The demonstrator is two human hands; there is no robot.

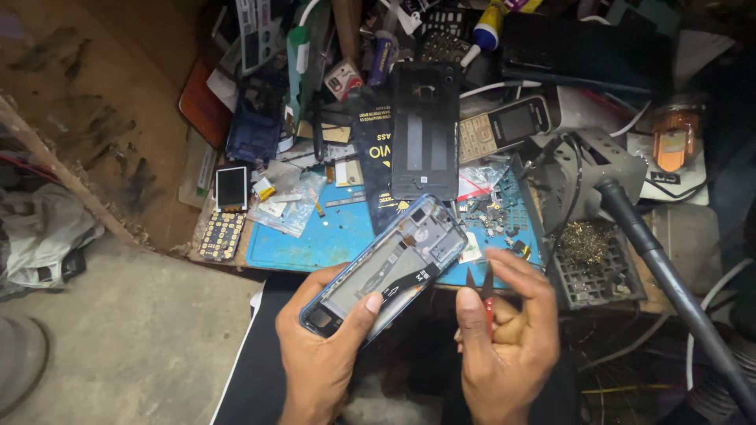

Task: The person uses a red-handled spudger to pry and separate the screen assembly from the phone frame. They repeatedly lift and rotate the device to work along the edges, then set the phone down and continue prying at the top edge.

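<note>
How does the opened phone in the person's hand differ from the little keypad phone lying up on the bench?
The opened phone is large, backless, its insides showing, held in the left hand. The keypad phone is smaller, intact, showing screen and buttons, and lies untouched on the bench. Both lie tilted.

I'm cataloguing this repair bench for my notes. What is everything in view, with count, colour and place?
opened phone: 1, blue frame, back removed, held at front centre
tweezers: 1, red and dark, in the right hand
work mat: 1, blue, on the bench under the parts
back cover: 1, black, lying behind the mat
keypad phone: 1, silver, right of the back cover
small screen module: 1, dark, at the left bench edge
loose keypad: 1, dark with pale keys, below that screen
soldering stand: 1, grey, at right
glue bottle: 1, yellow and white, top
left hand: holds the opened phone
right hand: pinches the tweezers
</note>
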